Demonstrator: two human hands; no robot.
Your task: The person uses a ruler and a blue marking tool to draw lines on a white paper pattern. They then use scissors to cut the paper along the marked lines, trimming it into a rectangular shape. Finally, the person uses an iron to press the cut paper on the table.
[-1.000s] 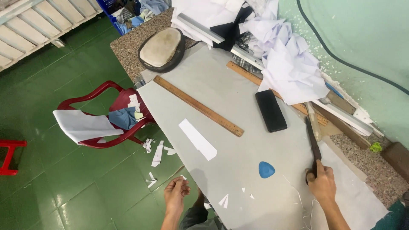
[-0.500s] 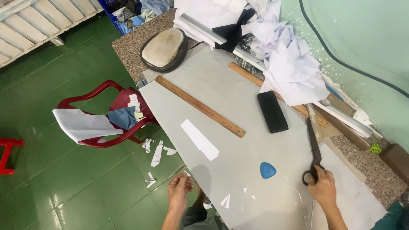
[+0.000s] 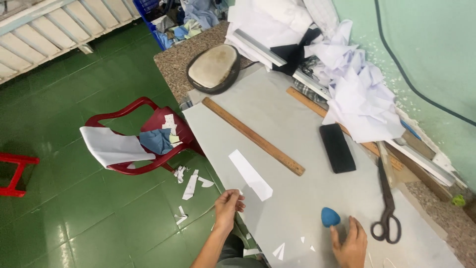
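Fingertips [image 3: 335, 234] touch blue chalk [image 3: 330, 217] (tip up-left).

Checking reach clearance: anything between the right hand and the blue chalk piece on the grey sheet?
Nothing visible. The right hand is right next to the blue chalk piece, fingertips at or almost on it. The scissors lie off to its right, clear of the path.

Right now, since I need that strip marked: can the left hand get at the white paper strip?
Probably yes: the left hand sits at the table edge beside the white paper strip, with nothing between them.
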